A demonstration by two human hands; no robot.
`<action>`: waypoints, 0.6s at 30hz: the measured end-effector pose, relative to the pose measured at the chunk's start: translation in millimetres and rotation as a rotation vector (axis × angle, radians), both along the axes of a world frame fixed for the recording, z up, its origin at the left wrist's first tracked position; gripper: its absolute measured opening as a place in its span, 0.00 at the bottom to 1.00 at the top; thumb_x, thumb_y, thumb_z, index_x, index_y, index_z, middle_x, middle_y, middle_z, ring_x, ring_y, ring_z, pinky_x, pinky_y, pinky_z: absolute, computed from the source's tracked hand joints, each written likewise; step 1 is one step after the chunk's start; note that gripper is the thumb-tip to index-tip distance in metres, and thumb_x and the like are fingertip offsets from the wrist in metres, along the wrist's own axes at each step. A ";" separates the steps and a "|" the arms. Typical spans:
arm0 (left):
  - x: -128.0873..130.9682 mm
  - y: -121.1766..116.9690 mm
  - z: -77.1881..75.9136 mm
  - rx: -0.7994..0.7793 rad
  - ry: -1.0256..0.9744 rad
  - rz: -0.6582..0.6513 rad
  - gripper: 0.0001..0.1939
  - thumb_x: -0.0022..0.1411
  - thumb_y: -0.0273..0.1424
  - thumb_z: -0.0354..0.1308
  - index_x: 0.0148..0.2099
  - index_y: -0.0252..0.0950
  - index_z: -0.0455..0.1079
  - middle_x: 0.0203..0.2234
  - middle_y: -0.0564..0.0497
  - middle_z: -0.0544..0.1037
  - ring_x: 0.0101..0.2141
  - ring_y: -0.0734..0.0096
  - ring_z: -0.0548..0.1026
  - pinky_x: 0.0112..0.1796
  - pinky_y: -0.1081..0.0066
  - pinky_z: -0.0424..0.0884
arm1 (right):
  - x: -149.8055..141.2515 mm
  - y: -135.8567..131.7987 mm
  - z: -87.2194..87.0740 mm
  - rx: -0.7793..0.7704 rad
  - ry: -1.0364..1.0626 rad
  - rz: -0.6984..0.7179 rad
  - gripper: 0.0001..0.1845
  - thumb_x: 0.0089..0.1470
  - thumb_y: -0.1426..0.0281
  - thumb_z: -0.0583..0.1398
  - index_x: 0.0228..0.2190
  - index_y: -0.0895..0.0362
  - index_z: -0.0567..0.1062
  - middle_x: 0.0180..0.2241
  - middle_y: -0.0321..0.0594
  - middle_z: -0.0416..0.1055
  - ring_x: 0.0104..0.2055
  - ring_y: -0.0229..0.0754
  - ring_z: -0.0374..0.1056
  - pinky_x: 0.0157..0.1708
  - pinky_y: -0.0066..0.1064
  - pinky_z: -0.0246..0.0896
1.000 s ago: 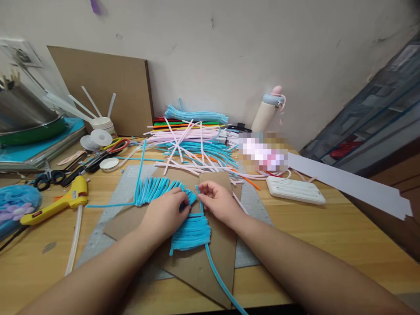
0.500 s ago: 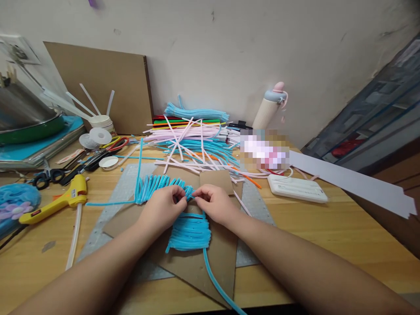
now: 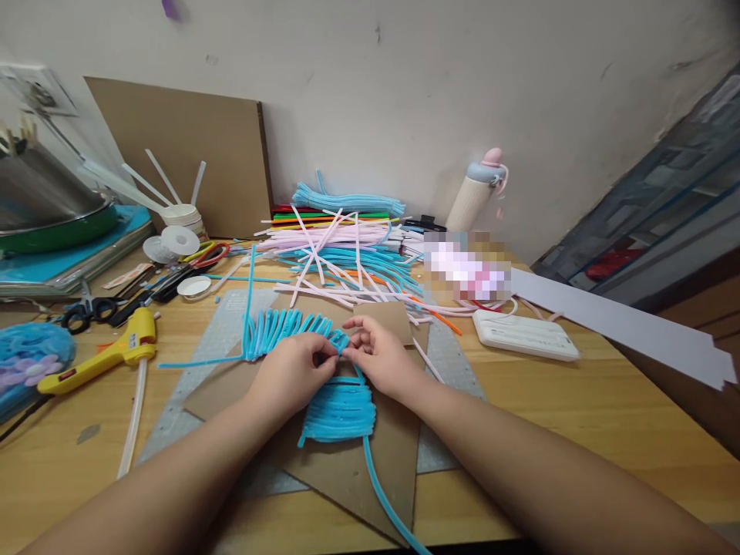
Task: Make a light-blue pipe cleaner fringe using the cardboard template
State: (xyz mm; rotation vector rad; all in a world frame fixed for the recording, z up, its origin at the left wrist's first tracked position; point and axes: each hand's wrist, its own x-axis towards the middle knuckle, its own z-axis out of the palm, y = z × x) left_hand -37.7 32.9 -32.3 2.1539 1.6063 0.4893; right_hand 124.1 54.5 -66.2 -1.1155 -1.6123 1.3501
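Blue pipe cleaners, bent into tight folds, form a fan-like row (image 3: 283, 330) and a squarer panel (image 3: 340, 410) nearer to me. Both lie over brown cardboard (image 3: 347, 482). My left hand (image 3: 297, 366) pinches the right end of the folded row between thumb and fingers. My right hand (image 3: 378, 354) meets it there, thumb and forefinger closed on a blue pipe cleaner beside the left fingertips, its other fingers loosely curled. A long tail (image 3: 381, 493) of pipe cleaner trails from the panel toward the table's front edge. The fingertips partly hide where the two sections meet.
A grey cutting mat (image 3: 448, 401) lies under the cardboard. To the left are a yellow glue gun (image 3: 130, 347) and black scissors (image 3: 89, 308). Loose pink and blue pipe cleaners (image 3: 347, 254) pile up behind. A white power bank (image 3: 525, 335) and a bottle (image 3: 474, 189) stand right.
My right hand has moved left, from a pipe cleaner end standing apart to my left fingertips, folding that end down. My left hand stays at the row's end.
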 end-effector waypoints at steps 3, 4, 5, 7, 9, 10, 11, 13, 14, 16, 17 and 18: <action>1.9 -1.9 2.2 0.013 0.046 -0.089 0.08 0.55 0.31 0.51 0.27 0.37 0.69 0.23 0.54 0.72 0.27 0.72 0.68 0.27 0.74 0.58 | 0.3 -1.1 3.9 0.107 -0.118 0.003 0.12 0.46 0.73 0.57 0.37 0.57 0.70 0.29 0.36 0.66 0.29 0.35 0.62 0.29 0.27 0.57; 2.2 -2.4 2.7 0.022 0.058 -0.104 0.08 0.56 0.31 0.50 0.28 0.37 0.70 0.23 0.53 0.72 0.27 0.72 0.68 0.28 0.74 0.59 | 0.7 -1.2 5.6 0.154 -0.177 -0.002 0.08 0.47 0.72 0.57 0.33 0.58 0.72 0.29 0.37 0.66 0.30 0.36 0.62 0.30 0.28 0.57; 2.4 -2.9 3.0 0.031 0.067 -0.117 0.09 0.56 0.30 0.50 0.28 0.37 0.70 0.24 0.53 0.72 0.28 0.72 0.69 0.28 0.74 0.59 | 1.1 -1.3 7.3 0.194 -0.230 -0.004 0.05 0.47 0.71 0.57 0.28 0.58 0.73 0.29 0.38 0.66 0.31 0.36 0.62 0.31 0.28 0.56; 2.5 -3.8 3.3 0.041 0.077 -0.146 0.10 0.57 0.30 0.49 0.30 0.38 0.71 0.25 0.53 0.72 0.30 0.71 0.69 0.30 0.74 0.59 | 1.6 -0.9 9.4 0.230 -0.293 0.003 0.05 0.46 0.73 0.57 0.22 0.59 0.71 0.27 0.38 0.65 0.30 0.37 0.61 0.30 0.28 0.55; 2.7 -4.6 3.3 0.036 0.080 -0.167 0.09 0.57 0.30 0.49 0.30 0.39 0.71 0.26 0.53 0.73 0.30 0.72 0.69 0.30 0.75 0.60 | 1.7 0.2 9.4 0.231 -0.283 -0.005 0.05 0.46 0.74 0.57 0.21 0.59 0.70 0.26 0.37 0.65 0.30 0.36 0.61 0.30 0.28 0.54; 2.9 -5.1 3.5 0.030 0.081 -0.174 0.09 0.56 0.29 0.50 0.30 0.39 0.71 0.26 0.53 0.73 0.30 0.72 0.69 0.30 0.75 0.60 | 1.6 0.8 8.9 0.221 -0.250 -0.031 0.05 0.46 0.73 0.56 0.21 0.59 0.70 0.26 0.37 0.65 0.30 0.36 0.61 0.30 0.28 0.55; 3.1 -5.4 3.7 0.019 0.082 -0.184 0.09 0.56 0.28 0.50 0.31 0.39 0.72 0.26 0.53 0.73 0.30 0.72 0.69 0.30 0.75 0.60 | 1.6 1.5 8.3 0.199 -0.199 -0.075 0.05 0.47 0.71 0.56 0.22 0.58 0.69 0.25 0.36 0.65 0.29 0.36 0.61 0.29 0.27 0.55; 3.2 -5.9 4.7 -0.002 0.086 -0.201 0.08 0.55 0.28 0.51 0.31 0.39 0.72 0.26 0.54 0.73 0.29 0.72 0.69 0.29 0.75 0.60 | 2.1 2.5 8.3 0.107 -0.068 -0.183 0.07 0.50 0.67 0.54 0.25 0.57 0.67 0.20 0.33 0.62 0.24 0.34 0.58 0.25 0.26 0.54; 3.1 -5.8 5.2 -0.013 0.089 -0.208 0.08 0.54 0.28 0.51 0.31 0.40 0.71 0.26 0.54 0.73 0.29 0.72 0.69 0.28 0.75 0.60 | 2.5 2.6 9.1 0.042 -0.004 -0.221 0.08 0.51 0.65 0.53 0.26 0.57 0.66 0.18 0.30 0.60 0.20 0.33 0.56 0.22 0.25 0.52; 2.8 -5.1 5.9 -0.029 0.091 -0.209 0.08 0.55 0.29 0.50 0.31 0.40 0.71 0.25 0.54 0.72 0.28 0.72 0.69 0.28 0.75 0.60 | 3.3 2.1 12.0 -0.077 0.090 -0.235 0.09 0.53 0.63 0.51 0.27 0.56 0.63 0.15 0.27 0.56 0.15 0.31 0.50 0.17 0.23 0.47; 2.7 -4.5 5.9 -0.029 0.086 -0.201 0.08 0.56 0.30 0.50 0.31 0.40 0.71 0.26 0.54 0.73 0.28 0.72 0.69 0.29 0.74 0.60 | 3.7 1.6 13.7 -0.115 0.117 -0.217 0.10 0.53 0.63 0.51 0.26 0.56 0.63 0.14 0.26 0.55 0.14 0.30 0.49 0.16 0.23 0.45; 2.6 -3.8 5.6 -0.020 0.077 -0.183 0.09 0.57 0.31 0.49 0.31 0.40 0.70 0.27 0.54 0.73 0.29 0.71 0.69 0.30 0.74 0.61 | 3.9 1.1 14.9 -0.139 0.134 -0.195 0.10 0.52 0.62 0.51 0.26 0.56 0.62 0.14 0.26 0.56 0.13 0.30 0.48 0.15 0.23 0.44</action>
